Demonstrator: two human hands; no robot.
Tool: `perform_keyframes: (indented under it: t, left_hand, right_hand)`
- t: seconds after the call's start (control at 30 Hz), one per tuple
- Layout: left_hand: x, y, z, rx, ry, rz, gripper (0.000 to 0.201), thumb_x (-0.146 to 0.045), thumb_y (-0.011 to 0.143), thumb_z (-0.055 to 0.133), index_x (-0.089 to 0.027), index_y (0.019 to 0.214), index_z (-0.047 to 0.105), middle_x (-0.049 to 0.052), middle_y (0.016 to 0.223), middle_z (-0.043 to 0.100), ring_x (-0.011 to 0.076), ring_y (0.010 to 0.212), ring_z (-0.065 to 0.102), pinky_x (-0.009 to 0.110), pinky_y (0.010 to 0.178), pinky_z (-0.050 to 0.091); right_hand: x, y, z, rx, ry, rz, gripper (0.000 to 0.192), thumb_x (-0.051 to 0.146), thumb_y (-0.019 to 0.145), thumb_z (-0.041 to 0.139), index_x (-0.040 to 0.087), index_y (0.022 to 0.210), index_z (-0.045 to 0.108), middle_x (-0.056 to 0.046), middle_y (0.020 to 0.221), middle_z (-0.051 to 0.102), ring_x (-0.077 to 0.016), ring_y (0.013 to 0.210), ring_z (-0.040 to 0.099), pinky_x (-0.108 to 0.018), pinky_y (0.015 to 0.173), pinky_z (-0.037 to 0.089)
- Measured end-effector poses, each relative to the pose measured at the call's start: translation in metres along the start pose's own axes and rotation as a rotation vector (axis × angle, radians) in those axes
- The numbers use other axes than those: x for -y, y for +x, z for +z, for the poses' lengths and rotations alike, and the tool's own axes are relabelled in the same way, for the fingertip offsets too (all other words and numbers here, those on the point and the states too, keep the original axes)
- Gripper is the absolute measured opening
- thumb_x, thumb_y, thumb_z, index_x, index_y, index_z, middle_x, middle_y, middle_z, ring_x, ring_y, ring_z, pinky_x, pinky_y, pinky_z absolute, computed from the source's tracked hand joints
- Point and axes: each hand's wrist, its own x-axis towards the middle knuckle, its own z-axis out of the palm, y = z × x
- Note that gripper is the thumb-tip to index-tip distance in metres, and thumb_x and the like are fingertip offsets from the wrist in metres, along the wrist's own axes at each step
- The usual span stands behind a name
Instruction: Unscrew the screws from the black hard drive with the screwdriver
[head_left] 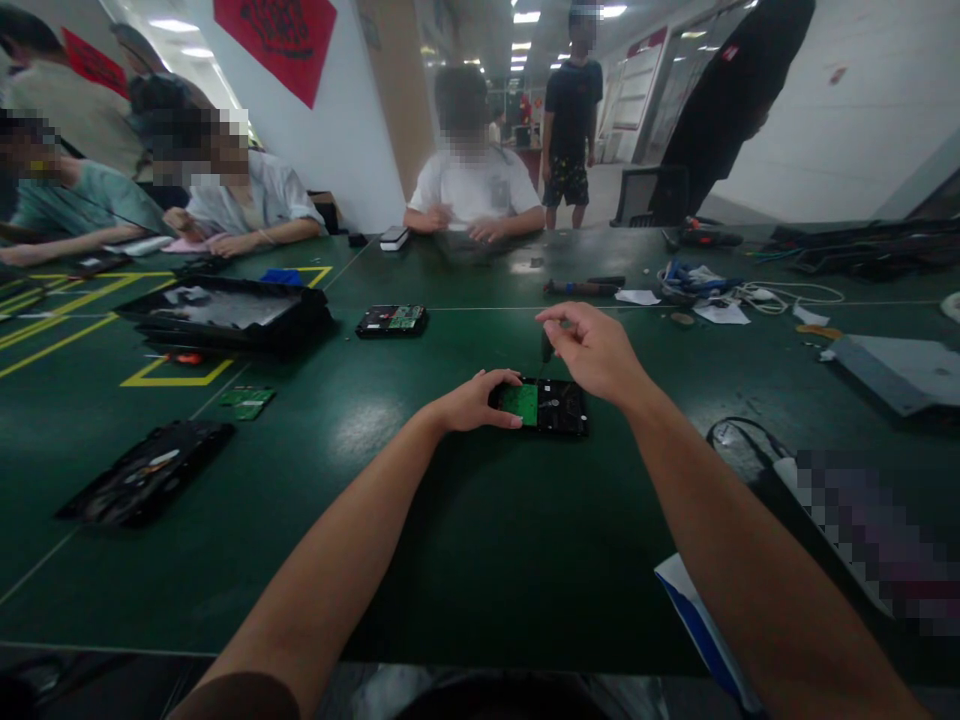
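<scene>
The hard drive (546, 406) lies flat on the green table (420, 520), directly ahead of the person and between the two hands. Its long axis runs left to right across the view; the green circuit board (520, 403) faces up at the end nearest the left hand.

The left hand (476, 402) is the nearer one: it grasps the drive's left end, fingers curled over the far edge and thumb along the near edge, so it is in contact. The right hand (592, 350) hovers just above and slightly beyond the drive's right half, apart from it. Its thumb and fingers are pinched on a small dark tool (547, 346), whose tip points down toward the drive's top face; whether the tip touches cannot be told.

Well to the left of the left hand lies a second drive (391, 320). Other people sit across the table.
</scene>
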Motion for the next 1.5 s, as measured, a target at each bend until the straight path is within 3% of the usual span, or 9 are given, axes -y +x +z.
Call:
perform_keyframes:
  t: [0.6, 0.9, 1.2, 1.5]
  left_hand:
    - [0.003, 0.002, 0.001, 0.019, 0.069, 0.031, 0.083, -0.056, 0.076, 0.076, -0.026, 0.147, 0.047, 0.011, 0.159, 0.042, 0.0305, 0.149, 0.034, 0.052, 0.124, 0.016]
    - [-0.004, 0.001, 0.0, 0.021, 0.083, 0.007, 0.089, -0.056, 0.073, 0.078, -0.023, 0.148, 0.046, 0.012, 0.159, 0.04, 0.0319, 0.146, 0.037, 0.048, 0.121, 0.028]
    - [0.001, 0.0, 0.001, 0.004, 0.007, 0.003, 0.088, -0.053, 0.071, 0.081, -0.026, 0.148, 0.046, 0.01, 0.161, 0.036, 0.0316, 0.147, 0.036, 0.048, 0.121, 0.028]
    - [0.0, 0.001, 0.0, 0.009, -0.042, 0.038, 0.085, -0.05, 0.07, 0.082, -0.029, 0.146, 0.049, 0.008, 0.155, 0.044, 0.0305, 0.143, 0.041, 0.048, 0.12, 0.031]
  right_hand:
    - [0.008, -0.001, -0.003, 0.016, -0.052, 0.008, 0.022, 0.032, 0.095, 0.057, 0.024, 0.109, 0.072, -0.007, 0.099, 0.071, -0.0196, 0.079, 0.064, -0.034, 0.069, 0.047]
    - [0.01, -0.001, -0.003, 0.025, -0.048, -0.013, 0.023, 0.032, 0.094, 0.056, 0.024, 0.108, 0.072, -0.007, 0.1, 0.071, -0.0194, 0.079, 0.063, -0.035, 0.07, 0.047]
    - [0.01, -0.001, -0.004, 0.036, -0.039, -0.014, 0.023, 0.034, 0.094, 0.057, 0.025, 0.108, 0.072, -0.008, 0.101, 0.071, -0.0212, 0.08, 0.064, -0.036, 0.068, 0.048]
    - [0.011, -0.001, -0.004, 0.042, -0.041, -0.02, 0.022, 0.033, 0.094, 0.057, 0.025, 0.108, 0.072, -0.007, 0.101, 0.071, -0.0204, 0.08, 0.062, -0.036, 0.069, 0.046]
